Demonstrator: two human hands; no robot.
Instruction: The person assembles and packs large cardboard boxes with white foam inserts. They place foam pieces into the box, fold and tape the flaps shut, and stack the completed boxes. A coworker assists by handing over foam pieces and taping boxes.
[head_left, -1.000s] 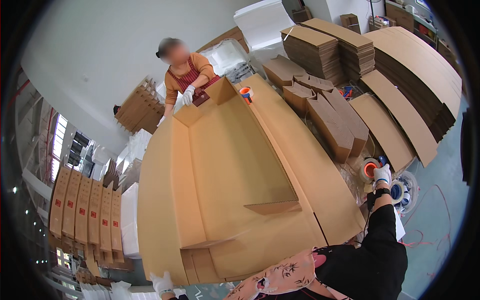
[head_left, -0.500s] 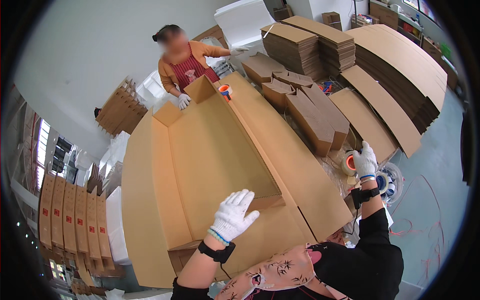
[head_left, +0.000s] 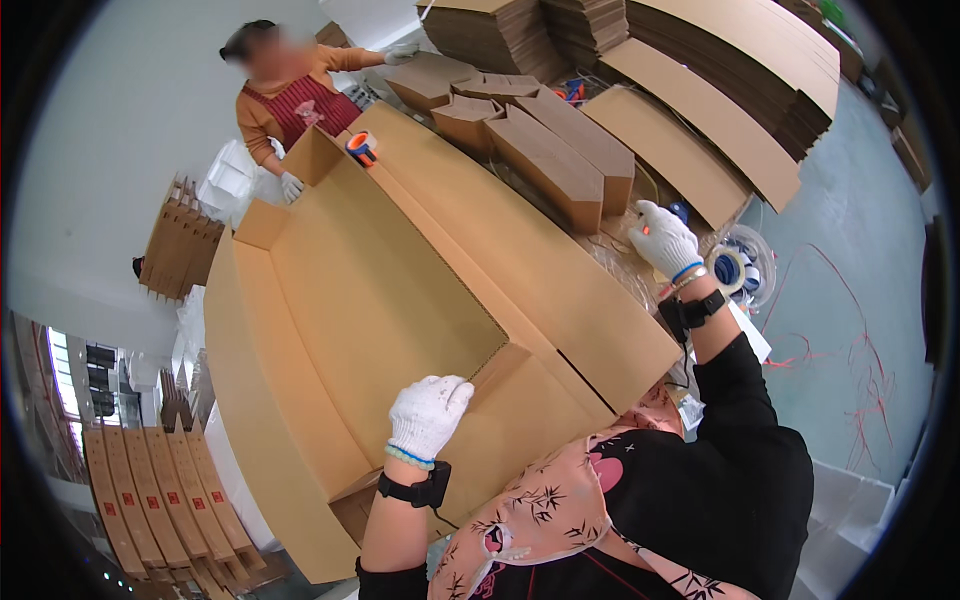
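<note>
A large, shallow brown cardboard box [head_left: 380,260] lies open in front of me, its long side wall standing up. At the near end, my left hand [head_left: 430,415] in a white knit glove has its fingers curled over the end flap [head_left: 503,367]. Over at the right, beside the bench's edge, my gloved right hand [head_left: 665,240] is closed around a tape dispenser; only a blue bit and an orange spot show around the fingers. Another tape dispenser [head_left: 362,148], orange and blue, sits at the far end of the box's side wall.
Across the bench a co-worker [head_left: 305,100] in a red striped apron rests one gloved hand near the box's far corner. Folded cartons [head_left: 550,155] and cardboard stacks [head_left: 490,40] fill the far right. Tape rolls [head_left: 728,268] lie beside my right wrist. Upright cartons [head_left: 165,490] stand at left.
My left hand's spread fingers have curled in at the box's near end. My right hand has closed around the tape dispenser. The whole view has shifted, moving the scene leftward and up.
</note>
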